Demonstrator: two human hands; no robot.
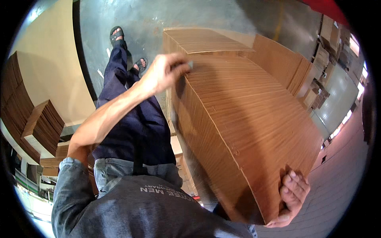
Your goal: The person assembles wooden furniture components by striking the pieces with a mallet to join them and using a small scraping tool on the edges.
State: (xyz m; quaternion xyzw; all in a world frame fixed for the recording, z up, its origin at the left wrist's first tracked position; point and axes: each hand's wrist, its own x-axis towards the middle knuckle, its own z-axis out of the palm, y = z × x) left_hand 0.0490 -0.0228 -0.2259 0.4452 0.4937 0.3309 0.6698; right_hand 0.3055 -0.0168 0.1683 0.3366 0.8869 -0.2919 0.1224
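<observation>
Both hands (164, 71) (293, 194) clasp a cardboard stack (238, 131), apparently flattened boxes.

A grey concrete floor (158, 20) with a dull sheen runs across the top. Brown cardboard stacks (39, 123) stand at the left beside a pale sheet (51, 59). More boxes (323, 75) crowd the far right, where bright light falls along a pale wall (343, 95).
</observation>
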